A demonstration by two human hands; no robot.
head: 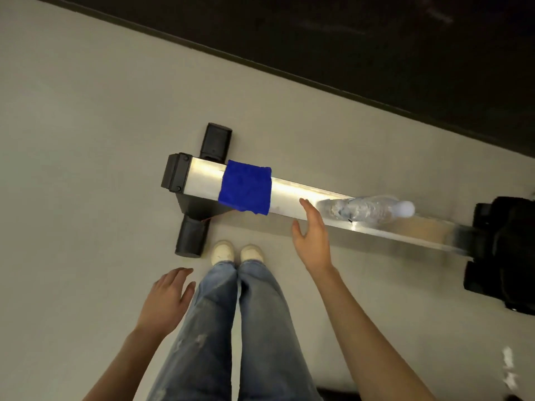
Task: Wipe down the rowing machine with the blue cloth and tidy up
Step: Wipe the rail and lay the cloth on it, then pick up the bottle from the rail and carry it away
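Note:
The rowing machine's silver rail (298,192) runs from the black end cap at the left to the black seat (503,256) at the right edge. A folded blue cloth (245,187) lies draped across the rail near the end cap. A clear plastic water bottle (373,210) with a white cap stands on the rail further right. My right hand (312,235) hovers open just in front of the rail, between cloth and bottle, holding nothing. My left hand (168,299) hangs open low beside my left leg, also holding nothing.
The rail's black foot bar (192,235) sticks out toward my white shoes (237,252) on the pale grey floor. A dark strip of flooring (376,53) runs diagonally behind the machine.

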